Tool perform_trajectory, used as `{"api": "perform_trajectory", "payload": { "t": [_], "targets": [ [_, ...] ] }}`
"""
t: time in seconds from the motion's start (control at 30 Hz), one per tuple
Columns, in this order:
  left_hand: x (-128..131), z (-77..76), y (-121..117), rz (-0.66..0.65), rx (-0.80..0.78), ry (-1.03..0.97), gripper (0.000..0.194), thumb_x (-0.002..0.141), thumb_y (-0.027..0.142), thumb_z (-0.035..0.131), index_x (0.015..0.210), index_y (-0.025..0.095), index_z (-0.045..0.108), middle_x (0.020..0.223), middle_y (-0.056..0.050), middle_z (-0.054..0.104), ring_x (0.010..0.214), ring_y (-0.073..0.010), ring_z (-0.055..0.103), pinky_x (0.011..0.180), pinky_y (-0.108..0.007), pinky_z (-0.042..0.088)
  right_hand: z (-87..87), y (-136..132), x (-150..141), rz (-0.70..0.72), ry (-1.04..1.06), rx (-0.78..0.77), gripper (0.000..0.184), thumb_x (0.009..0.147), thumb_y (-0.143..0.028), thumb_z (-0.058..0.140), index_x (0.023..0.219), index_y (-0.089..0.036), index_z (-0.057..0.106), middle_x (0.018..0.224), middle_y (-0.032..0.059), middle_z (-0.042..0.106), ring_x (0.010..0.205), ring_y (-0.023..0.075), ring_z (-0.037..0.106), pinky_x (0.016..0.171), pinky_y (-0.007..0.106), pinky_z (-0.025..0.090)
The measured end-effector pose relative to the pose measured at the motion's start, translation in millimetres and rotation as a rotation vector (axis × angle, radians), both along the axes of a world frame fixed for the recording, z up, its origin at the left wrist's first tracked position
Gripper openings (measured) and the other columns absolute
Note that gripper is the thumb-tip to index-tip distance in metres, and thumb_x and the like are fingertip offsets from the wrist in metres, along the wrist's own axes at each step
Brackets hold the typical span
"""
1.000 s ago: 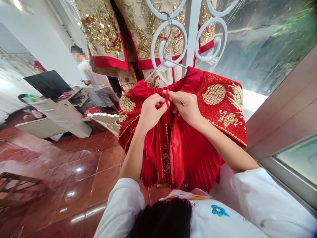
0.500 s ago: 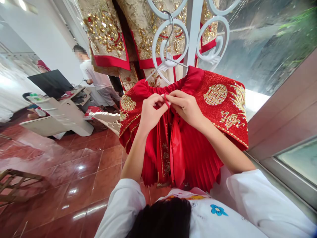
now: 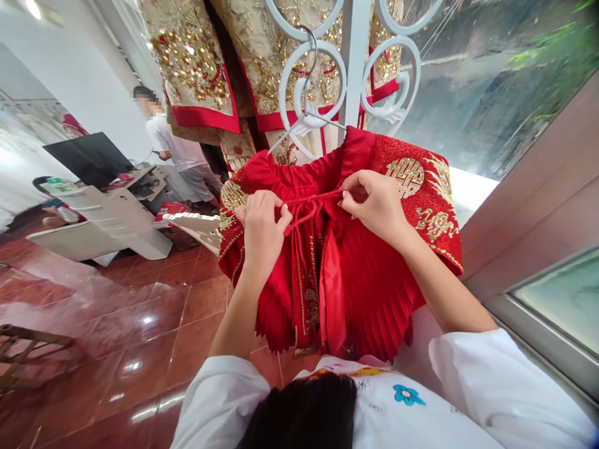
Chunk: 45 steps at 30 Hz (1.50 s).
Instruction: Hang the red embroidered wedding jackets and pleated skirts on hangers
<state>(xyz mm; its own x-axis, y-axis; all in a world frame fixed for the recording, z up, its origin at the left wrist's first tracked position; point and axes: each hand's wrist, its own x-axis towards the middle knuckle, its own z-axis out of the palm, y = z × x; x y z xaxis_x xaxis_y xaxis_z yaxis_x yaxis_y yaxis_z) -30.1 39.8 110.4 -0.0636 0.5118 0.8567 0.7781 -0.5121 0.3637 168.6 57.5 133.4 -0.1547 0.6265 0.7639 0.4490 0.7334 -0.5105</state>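
A red pleated skirt with gold embroidery and a gathered waistband hangs from a wire hanger. At the middle of its waist a red drawstring is stretched sideways, with a loop and knot between my hands. My left hand pinches one side of the drawstring between thumb and fingers. On the other side my right hand pinches the cord, with the thumb against the index finger. Both hands are in front of the waistband; the cord's ends are partly hidden by my fingers.
The hanger hooks on a white scrolled metal rack. Behind it hang gold-sequined garments with red hems. At left stand a desk with a monitor and a person in white. A window frame rises on the right.
My hands were close together at the knot; they have moved apart, left hand leftward and right hand rightward, drawing the red drawstring taut between them.
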Motion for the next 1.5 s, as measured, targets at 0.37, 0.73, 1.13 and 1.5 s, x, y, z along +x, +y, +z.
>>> {"api": "perform_trajectory", "payload": {
  "t": [0.37,0.73,1.13,1.5],
  "targets": [
    [4,5.9,0,-0.408,-0.175,-0.364,0.019,0.080,0.037,0.062,0.087,0.021,0.052,0.068,0.002,0.053,0.054,-0.0077,0.046,0.049,-0.020,0.036,4.4,-5,-8,0.335,0.221,-0.375,0.023,0.078,-0.033,0.061,0.072,-0.018,0.045,0.063,-0.0011,0.054,0.045,0.0054,0.040,0.042,0.020,0.033],
    [13,6.3,-2,-0.256,-0.108,-0.068,0.005,0.085,0.021,0.055,0.081,0.019,0.057,0.089,-0.002,0.060,0.061,-0.0090,0.048,0.060,-0.023,0.042,12.0,-12,10,0.058,-0.171,-0.092,0.008,0.074,-0.021,0.062,0.079,-0.015,0.059,0.066,0.0009,0.058,0.059,0.0106,0.048,0.062,0.026,0.039],
    [-21,11.3,9,-0.832,-0.579,-0.523,0.031,0.069,0.038,0.071,0.079,0.022,0.048,0.053,0.006,0.040,0.039,-0.0054,0.031,0.034,-0.018,0.017,13.3,-1,21,0.193,-0.024,-0.265,0.018,0.071,-0.028,0.069,0.068,-0.013,0.059,0.058,0.0008,0.054,0.052,0.0075,0.043,0.048,0.022,0.033],
    [-24,2.5,17,-0.576,-0.351,-0.361,0.033,0.074,0.037,0.071,0.068,0.020,0.044,0.051,0.006,0.035,0.041,-0.0044,0.028,0.038,-0.020,0.024,6.0,5,30,0.097,-0.026,-0.228,0.021,0.071,-0.027,0.073,0.064,-0.015,0.057,0.059,0.0019,0.053,0.056,0.0101,0.046,0.051,0.024,0.037]
  ]
}}
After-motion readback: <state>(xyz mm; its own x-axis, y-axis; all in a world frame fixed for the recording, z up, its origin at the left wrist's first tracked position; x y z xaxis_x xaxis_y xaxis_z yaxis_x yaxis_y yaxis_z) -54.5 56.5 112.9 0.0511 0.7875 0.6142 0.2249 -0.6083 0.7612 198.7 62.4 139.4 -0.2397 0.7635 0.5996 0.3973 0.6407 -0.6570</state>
